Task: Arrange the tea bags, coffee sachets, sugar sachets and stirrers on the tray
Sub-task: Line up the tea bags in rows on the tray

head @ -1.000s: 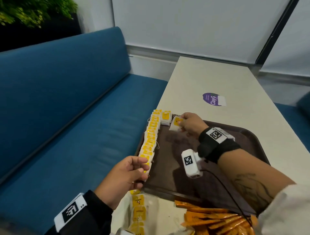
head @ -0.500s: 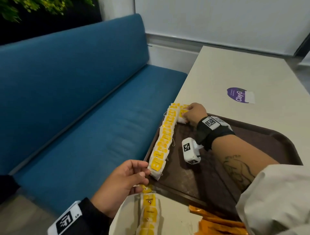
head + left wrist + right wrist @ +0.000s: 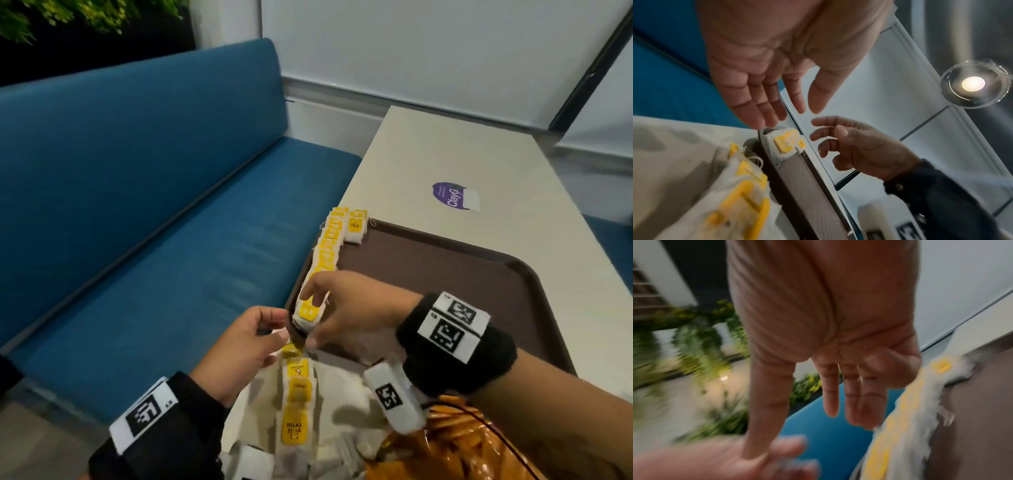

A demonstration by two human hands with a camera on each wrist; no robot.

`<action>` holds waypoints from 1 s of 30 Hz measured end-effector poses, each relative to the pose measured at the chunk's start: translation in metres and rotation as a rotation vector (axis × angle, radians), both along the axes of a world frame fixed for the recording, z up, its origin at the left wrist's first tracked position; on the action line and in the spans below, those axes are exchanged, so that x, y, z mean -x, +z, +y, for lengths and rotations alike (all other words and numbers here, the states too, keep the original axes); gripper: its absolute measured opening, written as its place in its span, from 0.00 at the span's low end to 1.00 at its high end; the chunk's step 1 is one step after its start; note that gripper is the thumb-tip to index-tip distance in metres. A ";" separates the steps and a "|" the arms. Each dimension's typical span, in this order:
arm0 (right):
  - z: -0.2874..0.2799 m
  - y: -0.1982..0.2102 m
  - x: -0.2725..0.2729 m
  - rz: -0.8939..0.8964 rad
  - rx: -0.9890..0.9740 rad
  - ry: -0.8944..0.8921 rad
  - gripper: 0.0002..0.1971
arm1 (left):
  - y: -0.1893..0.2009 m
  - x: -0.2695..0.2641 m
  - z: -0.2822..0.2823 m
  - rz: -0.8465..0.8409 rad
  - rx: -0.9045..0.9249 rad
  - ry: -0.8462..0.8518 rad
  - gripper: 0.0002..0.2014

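Observation:
A row of yellow-tagged tea bags [image 3: 325,253] lies along the left edge of the brown tray [image 3: 445,291], from the far corner to the near corner. My right hand [image 3: 318,308] hovers over the near end of the row with straight, spread fingers and holds nothing. My left hand [image 3: 274,325] is just left of the tray's near corner, fingers relaxed and empty. The left wrist view shows the left hand [image 3: 808,112] and the right hand [image 3: 818,134] both open above the tea bags [image 3: 785,142]. Loose tea bags [image 3: 296,394] lie on the table in front of the tray.
The tray sits on a cream table [image 3: 428,154] with a purple sticker [image 3: 452,197] farther back. Orange sachets [image 3: 445,445] are heaped at the near right. A blue bench seat [image 3: 171,240] runs along the table's left edge. A wrist camera cable [image 3: 493,431] crosses the sachets.
My right hand has come back from the far end of the tea bag row to its near end. My left hand has drawn slightly away from the nearest tea bag.

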State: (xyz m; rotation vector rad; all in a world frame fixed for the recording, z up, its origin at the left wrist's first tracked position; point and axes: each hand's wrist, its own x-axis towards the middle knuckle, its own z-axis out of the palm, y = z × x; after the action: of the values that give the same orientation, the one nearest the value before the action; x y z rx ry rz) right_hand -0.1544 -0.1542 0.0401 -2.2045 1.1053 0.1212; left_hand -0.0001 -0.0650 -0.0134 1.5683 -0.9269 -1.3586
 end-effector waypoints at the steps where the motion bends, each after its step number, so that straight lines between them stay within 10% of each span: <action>1: 0.017 -0.004 -0.005 0.064 0.013 0.090 0.31 | 0.000 0.001 0.004 -0.008 -0.006 -0.012 0.10; 14: 0.081 -0.041 -0.040 0.454 0.282 0.249 0.52 | 0.006 -0.022 0.041 0.027 -0.030 -0.063 0.08; 30: 0.081 -0.047 -0.028 0.236 0.016 0.115 0.17 | -0.010 -0.011 0.078 -0.368 0.139 -0.406 0.13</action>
State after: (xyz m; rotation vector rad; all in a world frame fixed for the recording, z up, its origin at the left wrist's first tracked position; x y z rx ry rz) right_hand -0.1261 -0.0735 -0.0069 -2.3118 1.1053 0.4342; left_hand 0.0111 0.0125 -0.0236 1.6070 -1.6003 -1.2547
